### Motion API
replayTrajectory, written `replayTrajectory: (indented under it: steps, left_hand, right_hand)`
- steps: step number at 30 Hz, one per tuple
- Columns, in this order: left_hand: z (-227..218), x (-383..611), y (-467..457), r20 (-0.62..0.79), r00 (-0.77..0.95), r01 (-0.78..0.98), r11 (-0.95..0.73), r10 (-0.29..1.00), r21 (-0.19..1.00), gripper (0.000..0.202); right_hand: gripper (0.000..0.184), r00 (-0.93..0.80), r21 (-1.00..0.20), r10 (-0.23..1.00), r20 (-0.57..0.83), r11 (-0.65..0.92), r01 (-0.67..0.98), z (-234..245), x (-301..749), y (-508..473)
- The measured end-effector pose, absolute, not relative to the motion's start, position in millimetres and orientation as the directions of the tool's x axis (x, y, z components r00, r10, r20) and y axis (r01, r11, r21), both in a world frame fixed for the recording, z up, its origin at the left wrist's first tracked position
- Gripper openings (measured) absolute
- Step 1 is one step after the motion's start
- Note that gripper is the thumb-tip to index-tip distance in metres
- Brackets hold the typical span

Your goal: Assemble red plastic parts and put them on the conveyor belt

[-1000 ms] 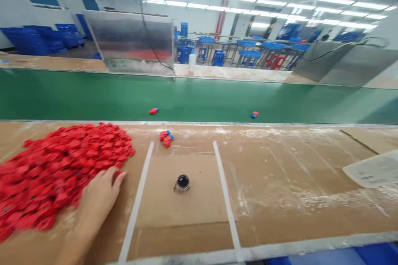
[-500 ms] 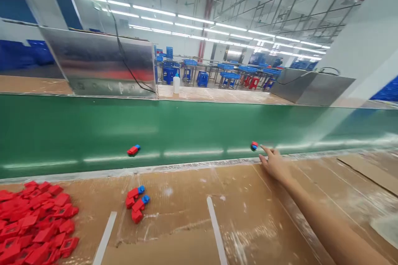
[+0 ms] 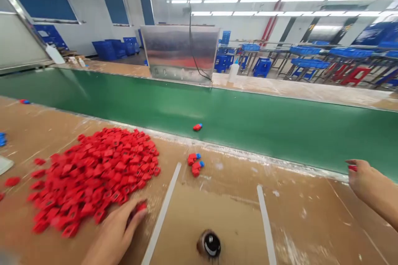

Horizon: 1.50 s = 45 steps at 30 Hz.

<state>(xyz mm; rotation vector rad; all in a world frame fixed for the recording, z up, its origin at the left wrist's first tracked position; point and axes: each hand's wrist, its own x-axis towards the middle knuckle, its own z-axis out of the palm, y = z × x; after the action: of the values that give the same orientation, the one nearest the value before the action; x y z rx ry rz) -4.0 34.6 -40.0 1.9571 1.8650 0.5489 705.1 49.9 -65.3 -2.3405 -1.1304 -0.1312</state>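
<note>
My left hand (image 3: 120, 230) is at the near right edge of a big heap of red plastic parts (image 3: 108, 161), with a red plastic part (image 3: 141, 206) pinched between thumb and fingers. At the far right, my right hand (image 3: 365, 182) is closed over the belt's near edge. A bit of a red piece (image 3: 352, 168) shows between its fingers; the rest is hidden. Between the hands, a few red parts with blue ends (image 3: 196, 165) lie on the brown worktop. Another red-and-blue piece (image 3: 197, 127) rests on the green belt (image 3: 264, 128).
A dark shiny round knob (image 3: 212, 244) stands near the front, between two pale tape strips (image 3: 163, 215). Beyond the belt are a metal box (image 3: 182, 54) and a white bottle (image 3: 234, 71). Blue parts (image 3: 2, 139) lie at the far left.
The view has swung left, bringing in the whole red heap and my left hand. My right hand, earlier reaching with fingers out beside a red-and-blue piece, is now closed on a red piece.
</note>
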Motion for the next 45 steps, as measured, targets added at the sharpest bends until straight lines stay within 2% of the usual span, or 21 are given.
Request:
replayTrajectory:
  steps: [2, 5, 9, 12, 16, 18, 20, 24, 29, 38, 42, 45]
  left_hand:
    - [-31.0, 8.9, 33.3, -0.033, 0.011, 0.844, 0.008, 0.999, 0.537, 0.04]
    - [-24.1, 23.4, 30.5, -0.023, -0.043, 0.84, 0.049, 0.999, 0.541, 0.038]
    - [-25.0, 27.8, 23.3, -0.005, 0.005, 0.794, -0.001, 1.0, 0.607, 0.029]
    - [-26.9, 24.4, 17.8, -0.007, 0.097, 0.751, -0.068, 0.995, 0.657, 0.021]
    - [-30.6, 19.4, 14.0, 0.068, 0.216, 0.726, -0.207, 0.974, 0.656, 0.016]
    - [-32.3, 16.9, 14.9, 0.086, 0.229, 0.707, -0.226, 0.97, 0.67, 0.016]
    - [-32.8, 14.4, 17.4, 0.097, 0.234, 0.683, -0.234, 0.967, 0.692, 0.013]
    - [-29.8, 15.9, 19.1, 0.123, 0.249, 0.552, -0.245, 0.961, 0.797, 0.011]
    - [-23.1, 45.1, -0.7, 0.02, 0.308, 0.277, -0.11, 0.951, 0.955, 0.015]
    - [-27.2, 85.3, -29.0, -0.045, 0.363, 0.177, -0.021, 0.931, 0.984, 0.019]
    - [-34.7, 90.4, -33.6, -0.033, 0.433, 0.123, -0.023, 0.901, 0.992, 0.02]
    - [-40.1, 94.3, -38.1, -0.058, 0.49, 0.058, 0.033, 0.87, 0.998, 0.022]
  right_hand:
    - [0.017, 0.583, -0.435, 0.761, 0.285, -0.439, 0.786, -67.9, 672.0, 18.4]
    - [0.04, 0.472, -0.504, 0.847, 0.244, -0.305, 0.808, -70.2, 609.7, -35.0]
    - [0.054, 0.477, -0.592, 0.868, 0.139, -0.313, 0.743, -74.9, 531.4, -102.0]
    - [0.059, 0.519, -0.581, 0.847, 0.113, -0.368, 0.727, -80.7, 495.7, -139.1]
    - [0.056, 0.487, -0.524, 0.847, 0.214, -0.321, 0.789, -87.7, 479.3, -165.8]
    - [0.056, 0.449, -0.488, 0.846, 0.287, -0.274, 0.829, -89.7, 480.1, -170.6]
    - [0.057, 0.447, -0.488, 0.845, 0.293, -0.269, 0.83, -89.6, 482.9, -171.9]
    - [0.056, 0.477, -0.589, 0.865, 0.156, -0.306, 0.748, -80.6, 480.4, -168.8]
    - [0.051, 0.435, -0.711, 0.896, 0.091, -0.247, 0.658, -57.8, 448.3, -154.1]
    - [0.046, 0.285, -0.884, 0.953, 0.1, -0.046, 0.465, -34.0, 380.2, -120.9]
    - [0.047, 0.2, -0.901, 0.974, 0.105, 0.008, 0.433, -23.2, 359.2, -107.6]
    - [0.039, 0.145, -0.863, 0.978, 0.152, 0.06, 0.503, -16.1, 345.8, -99.3]
